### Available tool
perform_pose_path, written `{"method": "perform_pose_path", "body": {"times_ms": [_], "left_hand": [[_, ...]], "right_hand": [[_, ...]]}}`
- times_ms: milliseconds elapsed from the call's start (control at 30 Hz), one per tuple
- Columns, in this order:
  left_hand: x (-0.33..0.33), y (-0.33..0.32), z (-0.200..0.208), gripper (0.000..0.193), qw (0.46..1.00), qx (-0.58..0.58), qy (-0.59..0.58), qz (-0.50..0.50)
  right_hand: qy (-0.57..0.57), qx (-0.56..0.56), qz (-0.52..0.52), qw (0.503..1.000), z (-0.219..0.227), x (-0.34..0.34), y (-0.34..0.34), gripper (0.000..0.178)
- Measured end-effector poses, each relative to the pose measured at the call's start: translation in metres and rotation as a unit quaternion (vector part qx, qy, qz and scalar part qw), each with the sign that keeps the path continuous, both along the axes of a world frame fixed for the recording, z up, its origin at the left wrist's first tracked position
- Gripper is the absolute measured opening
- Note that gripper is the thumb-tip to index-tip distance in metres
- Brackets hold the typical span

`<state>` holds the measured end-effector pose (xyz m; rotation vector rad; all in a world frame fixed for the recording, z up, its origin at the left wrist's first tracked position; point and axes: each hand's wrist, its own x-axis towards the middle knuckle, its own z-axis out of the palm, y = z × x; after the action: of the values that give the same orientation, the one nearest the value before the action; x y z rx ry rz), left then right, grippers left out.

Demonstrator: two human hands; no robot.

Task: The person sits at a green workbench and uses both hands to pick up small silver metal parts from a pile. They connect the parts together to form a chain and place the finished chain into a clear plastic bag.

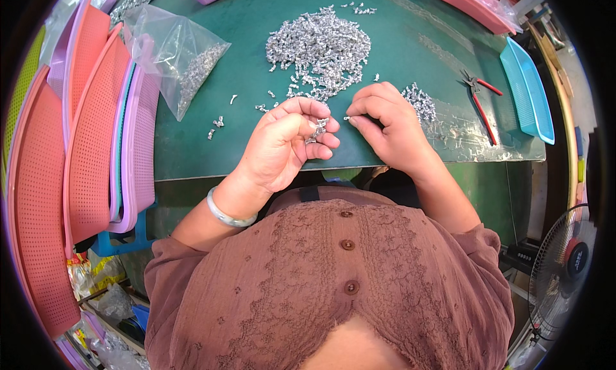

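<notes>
My left hand (287, 139), palm turned up with curled fingers, holds a few small silvery metal parts (319, 130) against its fingertips. Just right of it, my right hand (388, 127) pinches one small metal piece (347, 118) between thumb and forefinger. Both hands are above the front part of the green table. Beyond them lies a large heap of the same shiny parts (319, 46), trailing toward my fingers. A smaller pile (419, 102) sits behind my right hand. Several loose pieces (219, 122) are scattered left of my left hand. The parts' exact shape is too small to tell.
Red-handled pliers (481, 100) lie open on the green table (244, 43) at right, beside a blue basket (529, 91). A clear bag of small parts (176, 59) rests at left, by stacked pink and purple baskets (96, 139). A fan (564, 267) stands at lower right.
</notes>
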<state>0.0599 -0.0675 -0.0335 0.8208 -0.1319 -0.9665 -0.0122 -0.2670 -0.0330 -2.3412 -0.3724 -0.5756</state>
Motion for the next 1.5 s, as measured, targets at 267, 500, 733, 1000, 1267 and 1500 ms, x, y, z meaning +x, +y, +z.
{"method": "perform_pose_path", "body": {"times_ms": [267, 500, 733, 1000, 1267, 1500], "left_hand": [[-0.004, -0.005, 0.006, 0.014, 0.996, 0.082, -0.037, -0.016], [-0.005, -0.006, 0.007, 0.012, 0.993, 0.095, -0.057, -0.029], [-0.007, -0.004, 0.007, 0.01, 0.991, 0.107, -0.075, -0.001], [-0.005, 0.001, 0.005, 0.011, 0.993, 0.09, -0.082, 0.007], [-0.005, 0.004, 0.004, 0.013, 0.993, 0.08, -0.083, 0.007], [-0.005, 0.004, 0.001, 0.012, 0.997, 0.054, -0.062, -0.001]], "right_hand": [[-0.029, 0.05, 0.011, 0.998, 0.01, -0.004, 0.007, 0.015], [-0.045, 0.052, 0.039, 0.997, 0.014, -0.004, 0.011, 0.018], [-0.005, -0.029, -0.002, 1.0, 0.009, 0.004, 0.002, 0.022], [-0.012, -0.172, -0.02, 0.985, 0.004, 0.013, 0.012, 0.024], [0.032, -0.124, 0.001, 0.992, 0.011, 0.005, 0.0, 0.015], [0.049, -0.119, -0.031, 0.991, 0.009, 0.0, -0.004, 0.015]]}}
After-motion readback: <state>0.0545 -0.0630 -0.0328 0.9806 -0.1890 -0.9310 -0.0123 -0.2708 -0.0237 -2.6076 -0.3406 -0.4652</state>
